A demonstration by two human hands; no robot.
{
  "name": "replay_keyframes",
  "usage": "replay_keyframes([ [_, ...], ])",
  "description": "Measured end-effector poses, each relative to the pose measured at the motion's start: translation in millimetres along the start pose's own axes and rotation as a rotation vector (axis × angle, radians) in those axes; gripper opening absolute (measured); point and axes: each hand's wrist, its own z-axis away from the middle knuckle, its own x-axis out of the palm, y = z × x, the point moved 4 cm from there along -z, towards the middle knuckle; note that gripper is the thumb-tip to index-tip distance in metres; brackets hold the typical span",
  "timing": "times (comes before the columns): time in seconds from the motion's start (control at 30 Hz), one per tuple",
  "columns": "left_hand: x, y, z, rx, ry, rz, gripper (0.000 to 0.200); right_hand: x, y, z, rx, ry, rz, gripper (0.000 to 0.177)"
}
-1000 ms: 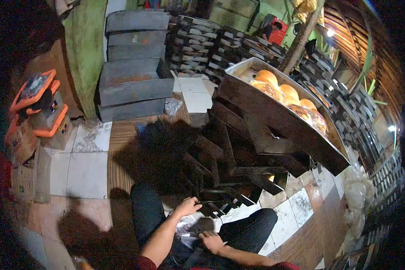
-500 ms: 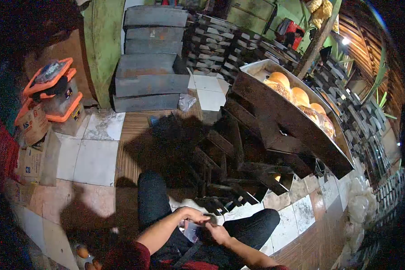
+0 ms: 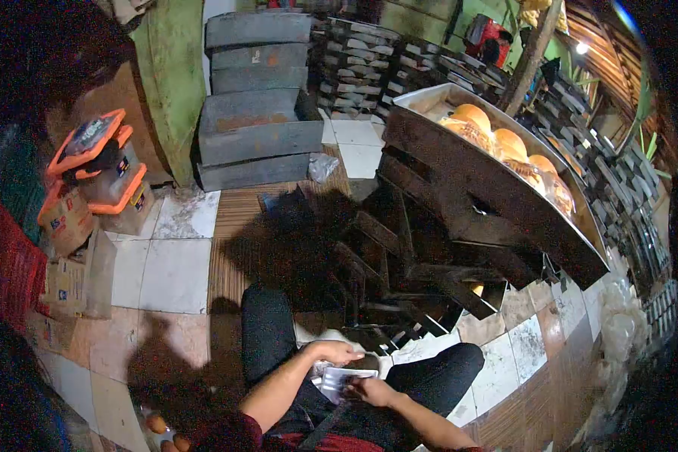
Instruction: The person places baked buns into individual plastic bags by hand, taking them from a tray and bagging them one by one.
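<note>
Low over my lap, my right hand (image 3: 374,392) is closed on the edge of a small, flat, pale packet (image 3: 336,382) that looks like plastic with printed marks. Just above it is my left hand (image 3: 330,351), its fingers pressed together; what they hold, if anything, is too small to make out. A gap separates the two hands. Some whitish material shows behind the packet, partly hidden by the left wrist. My legs, in dark trousers, are bent on either side of the hands.
Round buns (image 3: 471,116), some in clear wrapping, fill a metal tray (image 3: 497,197) atop dark stacked trays at right. Grey metal boxes (image 3: 260,140) are stacked ahead. Orange-lidded containers (image 3: 113,188) and a cardboard box (image 3: 66,282) stand left. Loose buns (image 3: 157,424) lie lower left.
My hands were together and are now apart, the left slightly higher. The pale packet now shows more fully, held up by my right hand. The view has shifted slightly.
</note>
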Motion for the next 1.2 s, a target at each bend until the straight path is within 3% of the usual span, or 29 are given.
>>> replay_keyframes([
  [0.03, -3.6, 7.5, 4.5, -0.003, -0.01, -0.01, 0.069, -7.2, -5.1, -1.5, 0.014, 0.006, -0.097, 0.02],
  [0.13, -8.2, 11.0, 1.6, -0.002, -0.04, 0.017, 0.063, -38.1, 8.6, -4.7, 0.12, 0.374, -0.19, 0.024],
  [0.17, -15.5, 3.5, -6.2, 0.122, 0.202, 0.013, 0.057, -64.6, 2.6, -1.9, 0.118, 0.55, -0.222, 0.026],
  [0.2, -22.4, -0.7, -7.1, 0.244, 0.444, 0.01, 0.053, -77.4, 16.9, 2.8, 0.262, 0.674, -0.255, 0.025],
  [0.23, -27.5, 14.3, 1.4, 0.239, 0.435, 0.007, 0.053, -91.3, 27.7, 9.9, 0.407, 0.795, -0.288, 0.025],
  [0.3, -59.7, 39.6, 28.7, 0.074, 0.941, 0.11, 0.05, -117.3, 31.0, 28.3, 0.511, 1.091, -0.302, 0.023],
  [0.33, -58.9, 37.9, 25.4, -0.017, 0.636, 0.416, 0.055, -128.7, 20.4, 29.5, 0.334, 1.367, -0.178, 0.022],
  [0.37, -51.8, 42.0, 25.8, -0.02, 0.622, 0.415, 0.055, -130.2, 14.0, 30.0, 0.349, 1.369, -0.18, 0.022],
  [0.43, -30.0, 56.2, 21.8, 0.185, 0.503, 0.186, 0.06, -125.8, -9.4, 20.3, 0.415, 1.004, -0.144, 0.02],
  [0.47, -20.3, 51.6, 13.9, 0.269, 0.403, 0.336, 0.062, -98.5, -0.8, 7.1, 0.294, 1.007, -0.327, 0.018],
  [0.5, -7.1, 48.9, 11.1, 0.179, 0.314, 0.723, 0.056, -88.5, -17.0, -5.2, 0.148, 1.021, -0.248, 0.015],
  [0.53, -8.5, 50.5, 9.4, 0.19, 0.373, 0.75, 0.05, -77.7, -33.4, -16.8, 0.002, 1.031, -0.169, 0.013],
  [0.57, -10.6, 50.6, 9.0, 0.201, 0.435, 0.777, 0.044, -84.5, -72.5, -16.2, -0.162, 1.033, 0.171, 0.013],
  [0.6, -22.7, 48.6, 12.7, 0.089, 0.508, 0.728, 0.03, -85.5, -80.6, -7.5, -0.159, 1.035, 0.168, 0.013],
  [0.63, -29.1, 41.1, 22.1, -0.055, 0.55, 1.066, 0.02, -83.1, -77.5, -2.6, -0.063, 0.929, -0.12, 0.015],
  [0.67, -39.9, 48.5, 30.8, 0.006, 0.518, 1.079, 0.018, -78.4, -71.0, -1.6, 0.032, 0.812, -0.405, 0.018],
  [0.7, -48.3, 53.2, 36.2, 0.071, 0.485, 1.089, 0.017, -80.7, -51.1, 4.6, 0.191, 0.83, -0.446, 0.028],
  [0.77, -44.2, 73.9, 47.3, 0.135, 0.26, 1.066, 0.019, -117.0, -36.4, 18.1, 0.356, 1.258, -0.438, 0.049],
  [0.83, -26.5, 67.6, 38.9, 0.156, 0.16, 1.122, 0.021, -121.1, -8.6, 17.2, 0.448, 1.302, -0.693, 0.061],
  [0.87, -23.3, 62.5, 34.7, 0.187, 0.141, 1.066, 0.023, -127.1, -3.4, 23.5, 0.442, 1.248, -0.713, 0.06],
  [0.9, -26.3, 65.3, 35.6, 0.193, 0.134, 1.058, 0.023, -123.3, 18.4, 23.9, 0.34, 1.039, -0.909, 0.037],
  [0.97, -35.1, 66.8, 40.5, 0.107, 0.219, 0.968, 0.026, -122.8, 24.6, 30.6, 0.261, 0.739, -1.308, 0.025],
  [1.03, -36.8, 70.1, 38.4, 0.212, 0.204, 0.909, 0.022, -142.7, 28.5, 47.2, 0.44, 1.11, -0.565, 0.016],
  [1.1, -39.7, 77.6, 40.2, 0.221, 0.439, 0.578, 0.02, -150.7, 24.2, 52.4, 0.402, 1.26, -0.481, 0.015],
  [1.17, -48.4, 70.9, 41.0, 0.184, 0.805, 0.355, 0.031, -162.7, -17.2, 44.3, 0.514, 0.948, -0.082, 0.012],
  [1.2, -51.6, 55.7, 35.8, 0.137, 0.823, 0.378, 0.032, -165.8, -35.8, 41.0, 0.366, 0.73, 0.022, 0.012],
])
